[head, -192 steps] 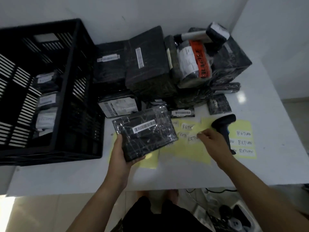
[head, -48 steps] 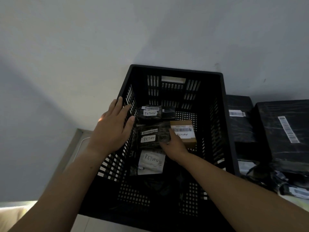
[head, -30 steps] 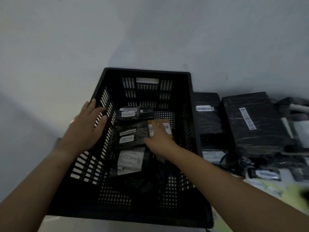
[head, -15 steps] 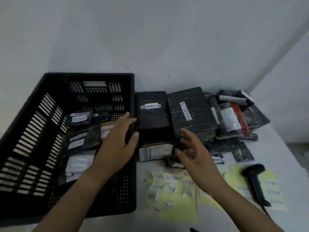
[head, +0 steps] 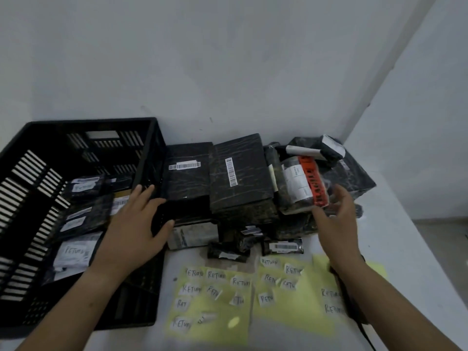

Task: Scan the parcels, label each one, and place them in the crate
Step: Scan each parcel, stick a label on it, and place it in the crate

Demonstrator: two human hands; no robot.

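1. Both hands were empty w/ fingers spread: left hand (head: 134, 231) hung over the crate's right wall, right hand (head: 338, 221) was raised in front of the pile, palm inward, touching nothing clearly.
2. Change vs a sec ago: both hands had been at the crate (head: 149, 138), right one down inside seating a parcel; now they were out and the view had swung right to the table. So that parcel was done.
3. Crate held several labelled parcels (head: 74, 252), "RETURN" tags visible, lying flat along its floor.
4. Unprocessed pile (head: 240, 173) sat just right of the crate, against the wall: flat black boxes w/ barcodes, a wrapped bundle w/ orange tape (head: 310, 183), small packs (head: 228, 249) in front.
5. Right hand was nearest the orange-tape bundle, prob. the next pick, tho not certain.
6. Yellow sheets (head: 217, 300) w/ "RETURN" labels lay in front of the pile, plenty left. Scanner mostly hidden behind right forearm.
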